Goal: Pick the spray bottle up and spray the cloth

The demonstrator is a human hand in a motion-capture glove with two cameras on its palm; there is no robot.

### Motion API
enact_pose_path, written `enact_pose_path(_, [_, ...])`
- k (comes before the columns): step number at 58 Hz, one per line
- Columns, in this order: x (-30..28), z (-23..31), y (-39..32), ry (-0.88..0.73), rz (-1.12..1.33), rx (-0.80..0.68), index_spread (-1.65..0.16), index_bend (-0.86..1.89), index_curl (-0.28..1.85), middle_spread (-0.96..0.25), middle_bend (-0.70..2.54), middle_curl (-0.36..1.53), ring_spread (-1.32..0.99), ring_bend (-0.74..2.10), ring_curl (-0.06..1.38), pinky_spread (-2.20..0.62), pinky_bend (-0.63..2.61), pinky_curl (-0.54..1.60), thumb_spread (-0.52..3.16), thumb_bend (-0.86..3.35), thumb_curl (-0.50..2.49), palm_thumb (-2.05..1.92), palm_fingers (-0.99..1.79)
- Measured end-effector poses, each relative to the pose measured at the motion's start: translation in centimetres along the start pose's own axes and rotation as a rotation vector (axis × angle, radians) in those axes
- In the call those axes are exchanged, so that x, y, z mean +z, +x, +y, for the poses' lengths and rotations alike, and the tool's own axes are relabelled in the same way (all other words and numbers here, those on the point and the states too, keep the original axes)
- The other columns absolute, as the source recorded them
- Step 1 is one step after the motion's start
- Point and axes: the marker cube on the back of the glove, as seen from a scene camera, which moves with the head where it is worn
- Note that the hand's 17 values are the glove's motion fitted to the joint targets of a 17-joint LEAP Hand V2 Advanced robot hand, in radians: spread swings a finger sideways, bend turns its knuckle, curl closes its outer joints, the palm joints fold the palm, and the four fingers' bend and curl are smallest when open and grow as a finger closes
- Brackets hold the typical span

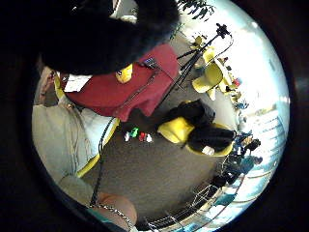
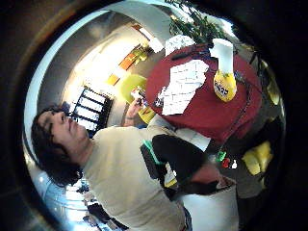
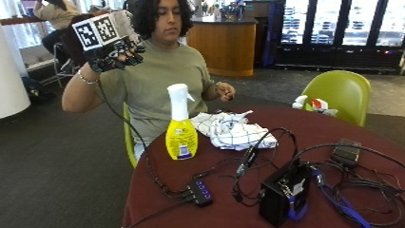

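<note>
A café or canteen. A wooden bar [image 3: 225, 45] and glass-door fridges [image 3: 342, 31] stand behind. Green chairs [image 3: 338, 92] surround a round tabletop [image 3: 354, 137].

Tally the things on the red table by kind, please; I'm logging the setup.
Spray bottle: 1
Cloth: 1
Black box: 1
Small hub with cables: 1
Flat black device: 1
Total: 5

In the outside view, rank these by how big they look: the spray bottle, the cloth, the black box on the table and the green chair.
1. Green chair
2. Cloth and spray bottle: alike, one wide, one tall
3. Black box: nearest the camera, so its rank is unsure
</note>
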Motion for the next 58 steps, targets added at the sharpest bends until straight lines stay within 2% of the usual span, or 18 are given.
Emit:
enact_pose_path(6, [0.1,-0.4,0.4,-0.002,0.02,0.029,-0.3,0.07,0.04,-0.01,0.31,0.14,-0.04,0.42,0.16,0.14,0.48,0.19,0.68,0.13,0.1,0.29,0.39])
enact_pose_path(13, [0.3,-0.9,0.9,0.005,0.029,0.046,-0.36,0.09,0.07,-0.01,0.33,0.2,-0.05,0.44,0.2,0.17,0.51,0.24,0.87,0.09,0.15,0.32,0.34])
enact_pose_path(30, [0.7,-2.1,2.1,-0.007,0.067,0.09,-0.39,0.11,0.11,-0.01,0.32,0.27,-0.06,0.46,0.25,0.19,0.52,0.3,1.01,-0.01,0.23,0.36,0.31])
enact_pose_path(39, [2.1,-3.6,2.9,0.118,0.024,0.195,-0.39,0.1,0.12,-0.01,0.33,0.3,-0.06,0.49,0.28,0.19,0.51,0.31,1.03,-0.02,0.25,0.37,0.32])
enact_pose_path(43, [4.0,-4.7,3.5,0.205,-0.083,0.227,-0.39,0.1,0.13,-0.01,0.33,0.31,-0.06,0.49,0.28,0.19,0.5,0.31,1.03,-0.01,0.27,0.4,0.33])
enact_pose_path(53, [8.9,-7.5,4.7,0.317,-0.606,0.223,-0.36,0.12,0.15,0.0,0.3,0.32,-0.06,0.5,0.3,0.18,0.49,0.32,1.01,0.01,0.31,0.55,0.37])
enact_pose_path(58, [11.5,-9.9,5.9,0.38,-0.759,0.224,-0.34,0.12,0.16,0.01,0.29,0.32,-0.06,0.49,0.3,0.17,0.49,0.33,0.98,0.01,0.33,0.63,0.39])
